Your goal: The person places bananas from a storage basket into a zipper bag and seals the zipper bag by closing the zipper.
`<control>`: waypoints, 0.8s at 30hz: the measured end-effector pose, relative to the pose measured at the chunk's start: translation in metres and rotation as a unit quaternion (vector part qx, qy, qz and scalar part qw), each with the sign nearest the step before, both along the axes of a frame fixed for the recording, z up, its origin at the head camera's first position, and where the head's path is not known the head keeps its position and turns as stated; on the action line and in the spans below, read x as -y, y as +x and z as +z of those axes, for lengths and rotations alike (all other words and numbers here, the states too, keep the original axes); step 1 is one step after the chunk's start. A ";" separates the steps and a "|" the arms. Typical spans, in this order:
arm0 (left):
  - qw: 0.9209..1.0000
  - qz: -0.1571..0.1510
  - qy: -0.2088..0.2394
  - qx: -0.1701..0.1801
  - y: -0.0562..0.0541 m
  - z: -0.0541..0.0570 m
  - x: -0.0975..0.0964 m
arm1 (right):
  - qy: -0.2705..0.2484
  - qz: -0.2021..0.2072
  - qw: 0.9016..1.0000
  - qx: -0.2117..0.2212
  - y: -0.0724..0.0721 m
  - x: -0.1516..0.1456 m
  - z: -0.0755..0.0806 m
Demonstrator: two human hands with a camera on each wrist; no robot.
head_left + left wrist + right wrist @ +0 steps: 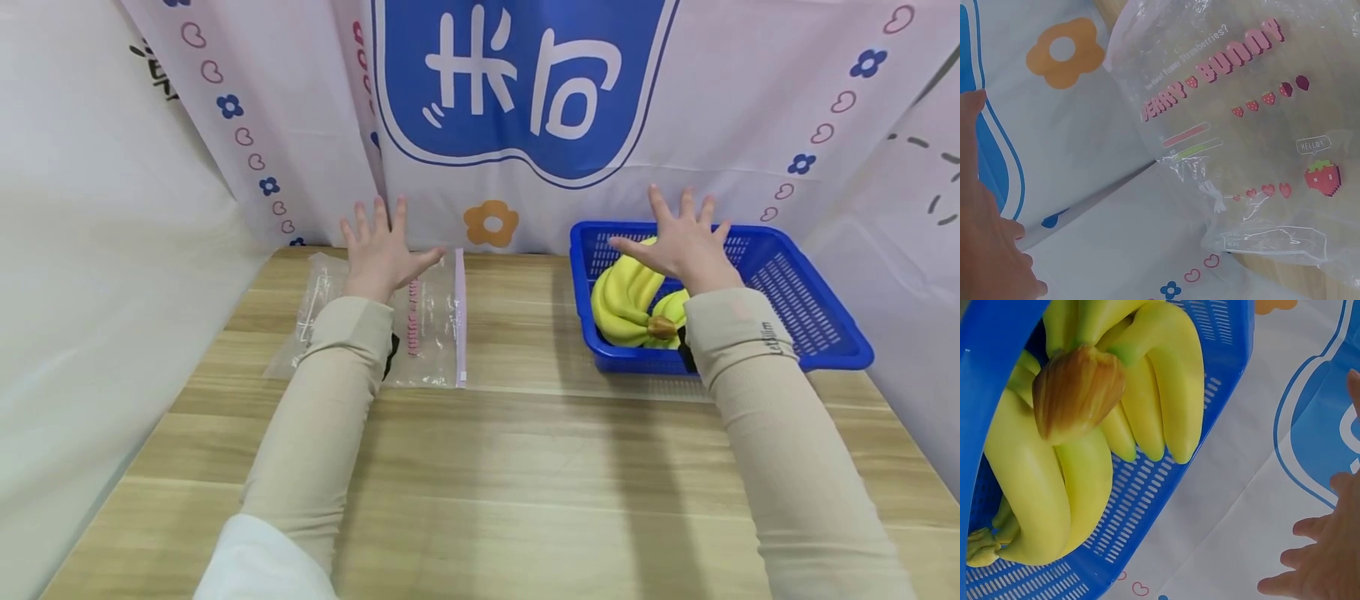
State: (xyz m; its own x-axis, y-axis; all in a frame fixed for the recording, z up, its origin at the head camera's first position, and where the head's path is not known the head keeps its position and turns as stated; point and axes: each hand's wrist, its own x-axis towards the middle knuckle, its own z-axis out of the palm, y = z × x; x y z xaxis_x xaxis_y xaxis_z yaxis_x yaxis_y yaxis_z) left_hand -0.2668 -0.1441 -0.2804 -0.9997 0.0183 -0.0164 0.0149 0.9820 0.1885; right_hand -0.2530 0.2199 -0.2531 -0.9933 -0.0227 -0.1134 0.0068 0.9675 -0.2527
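My left hand [378,258] hovers with fingers spread over a clear plastic zip bag [438,333] on the table. Pink lettering and small strawberries [1322,178] are printed on the bag, and a lilac zip strip [461,325] runs down its right side. Over the blue basket [832,333] my right hand [686,246] is held out, its fingers also spread and holding nothing. Yellow bananas [618,304], joined at a brown stem [1079,394], lie in the left part of the basket. The right forearm hides some of them in the head view.
A wooden table [517,475] carries the bag on the left and the basket on the right. Behind it hangs a white cloth [315,158] with a blue emblem and an orange flower [491,223]. White sheets [97,250] hang along both sides.
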 end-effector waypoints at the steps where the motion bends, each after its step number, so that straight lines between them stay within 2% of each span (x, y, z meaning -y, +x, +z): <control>1: 1.000 0.000 0.001 0.000 0.000 0.000 0.001 | 0.001 0.003 1.000 -0.001 0.000 0.002 0.000; 12: 1.000 0.013 0.001 -0.004 0.003 -0.005 0.021 | 0.027 0.049 0.998 -0.012 -0.001 0.035 -0.005; 18: 1.000 0.017 0.002 -0.005 0.006 -0.010 0.041 | 0.048 0.092 0.994 -0.038 0.000 0.062 -0.012; 24: 0.999 0.035 0.002 0.011 0.012 -0.015 0.064 | 0.043 0.125 0.991 -0.031 0.003 0.091 -0.025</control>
